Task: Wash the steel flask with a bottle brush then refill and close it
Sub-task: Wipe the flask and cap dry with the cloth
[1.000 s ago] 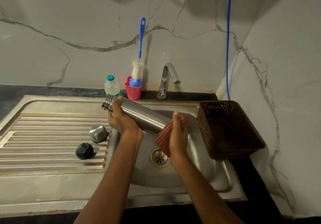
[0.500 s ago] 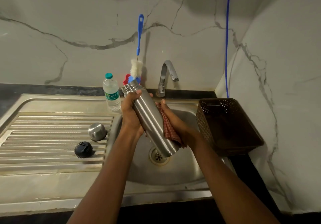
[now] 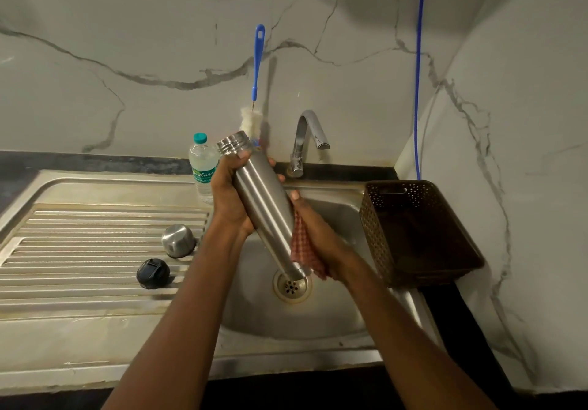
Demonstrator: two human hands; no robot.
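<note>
Flask [image 3: 264, 206] aslant through left grip [image 3: 227, 202], threaded neck above, base below

Marble kitchen corner with a steel sink, dimly lit.
Pale, grey-veined marble walls [image 3: 127, 43] meet in a corner at the right, where a blue cable [image 3: 420, 75] hangs down. A dark desk [image 3: 95, 161] carries the sink [image 3: 343, 320], its ribbed drainboard [image 3: 79, 250], a chrome tap [image 3: 305, 136] and a brown perforated basket [image 3: 413, 234].

Tilted steel flask [image 3: 267, 206] in left hand [image 3: 227, 201], cloth [image 3: 304, 250] in right hand [image 3: 323, 239]
</note>
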